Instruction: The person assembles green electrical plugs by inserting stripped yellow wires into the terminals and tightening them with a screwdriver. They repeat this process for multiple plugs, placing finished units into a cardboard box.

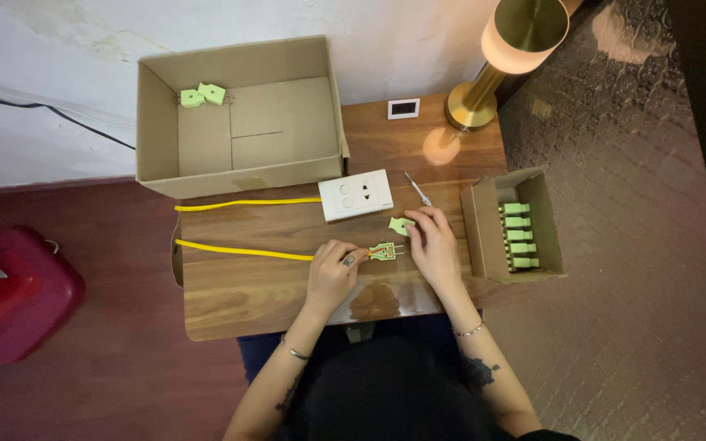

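Glossy wooden table (247,294), matt cardboard box (157,139), brass lamp (484,90), plastic socket (356,194)

Wooden table (230,302), white wall (59,82), lit brass lamp (504,49).

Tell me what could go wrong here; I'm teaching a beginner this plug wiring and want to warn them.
1. The open green plug is only pinched by the left hand and right hand; it might slip and the wire ends could pull loose.
2. The loose plug cover lies unsecured by the fingers and could get knocked aside.
3. The yellow cable runs off the table's left edge; a snag there might yank the plug.
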